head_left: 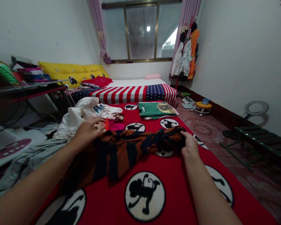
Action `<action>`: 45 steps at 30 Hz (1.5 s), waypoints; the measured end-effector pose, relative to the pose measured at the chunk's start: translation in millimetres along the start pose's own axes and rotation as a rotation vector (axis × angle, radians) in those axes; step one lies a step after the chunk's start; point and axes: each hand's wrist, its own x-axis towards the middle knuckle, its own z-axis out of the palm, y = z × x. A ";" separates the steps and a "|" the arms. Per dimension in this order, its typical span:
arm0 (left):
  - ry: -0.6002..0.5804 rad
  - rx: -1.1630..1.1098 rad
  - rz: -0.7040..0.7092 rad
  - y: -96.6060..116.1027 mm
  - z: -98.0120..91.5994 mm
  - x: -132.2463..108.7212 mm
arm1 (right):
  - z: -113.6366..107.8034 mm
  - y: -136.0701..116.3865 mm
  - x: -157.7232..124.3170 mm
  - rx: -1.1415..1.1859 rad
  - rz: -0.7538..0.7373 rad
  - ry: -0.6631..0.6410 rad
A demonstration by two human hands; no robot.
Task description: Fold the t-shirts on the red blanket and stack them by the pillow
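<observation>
brown-and-navy striped shirt (128, 153) laid on red monkey-print blanket (107, 200); right end clamped by right hand (189, 145); left hand (89, 131) held open over left edge, hands well apart; white clothes (84, 115) piled beyond.

Your left arm (35, 178) comes in from the bottom left and reaches toward two o'clock. Your left hand (87, 132) lies flat, palm down, with its fingers spread out. Your right arm (202, 190) comes up from the bottom right. Your right hand (189, 146) points to eleven o'clock, with its fingers (184, 135) bent down and curled.
</observation>
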 end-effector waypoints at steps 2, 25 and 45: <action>-0.098 -0.024 0.065 30.0 5.4 -12.9 | 2.2 -2.1 -3.8 0.007 0.027 0.036; 0.114 -0.681 -0.152 48.3 -12.2 132.8 | 3.9 -19.3 -10.8 -0.133 -0.088 -0.066; -0.541 0.046 0.239 30.2 44.5 -43.6 | 0.5 -29.5 -6.7 -0.049 -0.477 0.320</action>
